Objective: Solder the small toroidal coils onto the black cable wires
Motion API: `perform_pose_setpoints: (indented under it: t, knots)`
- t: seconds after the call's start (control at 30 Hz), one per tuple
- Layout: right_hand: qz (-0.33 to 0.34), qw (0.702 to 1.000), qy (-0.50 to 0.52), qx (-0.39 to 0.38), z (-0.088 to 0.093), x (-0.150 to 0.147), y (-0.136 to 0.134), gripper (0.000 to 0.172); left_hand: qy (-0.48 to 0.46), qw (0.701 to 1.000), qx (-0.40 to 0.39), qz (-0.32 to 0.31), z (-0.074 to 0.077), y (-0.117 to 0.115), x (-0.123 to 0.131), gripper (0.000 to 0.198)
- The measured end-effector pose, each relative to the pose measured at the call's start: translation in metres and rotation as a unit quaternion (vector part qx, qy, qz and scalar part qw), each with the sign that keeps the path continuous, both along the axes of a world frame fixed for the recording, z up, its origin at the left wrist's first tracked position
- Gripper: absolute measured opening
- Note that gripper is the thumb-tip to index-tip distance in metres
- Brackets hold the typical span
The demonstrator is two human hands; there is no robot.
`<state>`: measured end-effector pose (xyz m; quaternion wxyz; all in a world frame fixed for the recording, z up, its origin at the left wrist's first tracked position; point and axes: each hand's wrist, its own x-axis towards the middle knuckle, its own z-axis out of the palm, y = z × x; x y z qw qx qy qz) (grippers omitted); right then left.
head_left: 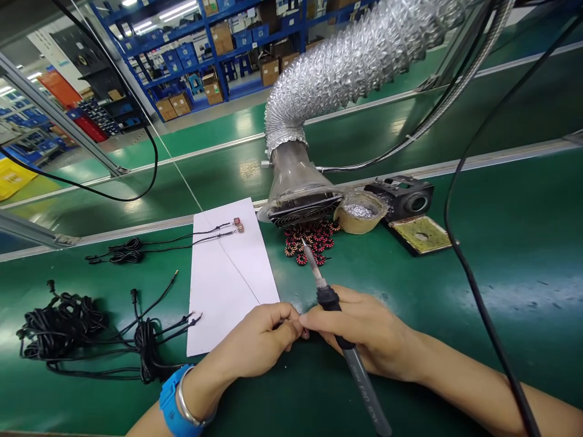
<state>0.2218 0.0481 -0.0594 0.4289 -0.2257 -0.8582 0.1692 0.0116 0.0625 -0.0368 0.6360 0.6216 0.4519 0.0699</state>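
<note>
My right hand (368, 331) holds a soldering iron (359, 376), its tip pointing away over a pile of small red and black wound ring coils (310, 240). My left hand (268, 334) is closed in a pinch, its fingertips meeting those of the right. Between them is something small, mostly hidden by the fingers. A thin wire (237, 267) runs down from above to the left hand. Left of it lies a white sheet (228, 273), with two small coils (238, 225) on black cables (191, 237) near its top edge.
Bundles of black cable (64, 325) lie at left. A fume hood (300, 188) on a foil duct (346, 67) stands over the coils. Behind are a round tub (359, 212) and an iron stand (405, 197) with a yellow sponge (421, 234). A black cord (473, 273) hangs at right.
</note>
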Motion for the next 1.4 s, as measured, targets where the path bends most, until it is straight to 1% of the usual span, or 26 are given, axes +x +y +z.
perform_pose_setpoints:
  t: [0.1, 0.27, 0.37, 0.5, 0.57, 0.67, 0.77, 0.83, 0.9, 1.0, 1.1, 1.17, 1.23, 1.4]
  knots:
    - [-0.01, 0.999, -0.024, 0.031, 0.001, 0.0, -0.002, 0.033, -0.015, 0.999, -0.013, 0.03, -0.002, -0.001, 0.003, 0.018]
    - [-0.012, 1.0, -0.009, -0.003, 0.001, -0.003, -0.005, 0.04, -0.036, 0.998, -0.019, 0.051, -0.002, 0.0, 0.008, 0.014]
    - [-0.015, 1.0, -0.007, -0.007, 0.002, -0.005, -0.008, 0.037, -0.036, 0.997, -0.045, 0.057, -0.003, 0.0, 0.009, 0.016]
    - [-0.031, 0.999, 0.01, 0.005, 0.001, -0.005, -0.01, 0.033, -0.081, 0.991, -0.075, 0.077, -0.005, 0.001, 0.012, 0.015]
    - [-0.048, 0.999, 0.017, 0.006, 0.0, -0.003, -0.011, 0.035, -0.089, 0.99, -0.066, 0.09, -0.006, 0.001, 0.014, 0.012]
    - [-0.082, 0.996, 0.022, -0.003, 0.001, 0.003, -0.016, 0.04, -0.066, 0.993, -0.032, 0.092, -0.009, 0.001, 0.017, 0.012]
    - [-0.15, 0.986, 0.061, -0.028, 0.007, 0.012, -0.028, 0.049, -0.032, 0.996, 0.003, 0.081, -0.011, 0.0, 0.019, 0.014]
    - [-0.194, 0.975, 0.103, -0.039, 0.009, 0.017, -0.038, 0.051, -0.016, 0.997, 0.016, 0.078, -0.013, 0.0, 0.02, 0.014]
    - [-0.223, 0.963, 0.141, -0.056, 0.008, 0.021, -0.048, 0.047, -0.004, 0.997, 0.02, 0.077, -0.013, 0.001, 0.021, 0.014]
    - [-0.254, 0.944, 0.18, -0.108, 0.002, 0.025, -0.056, 0.033, 0.002, 0.997, 0.025, 0.077, -0.014, 0.003, 0.022, 0.014]
    - [-0.277, 0.925, 0.214, -0.149, -0.003, 0.025, -0.056, 0.019, 0.008, 0.997, 0.029, 0.068, -0.013, 0.006, 0.024, 0.014]
    - [-0.295, 0.915, 0.226, -0.156, -0.006, 0.024, -0.054, 0.012, 0.012, 0.998, 0.032, 0.059, -0.012, 0.008, 0.025, 0.014]
    - [-0.307, 0.911, 0.227, -0.157, -0.009, 0.022, -0.053, 0.009, 0.016, 0.998, 0.038, 0.054, -0.011, 0.01, 0.025, 0.013]
    - [-0.32, 0.909, 0.215, -0.157, -0.01, 0.022, -0.052, 0.007, 0.018, 0.998, 0.039, 0.048, -0.013, 0.011, 0.026, 0.014]
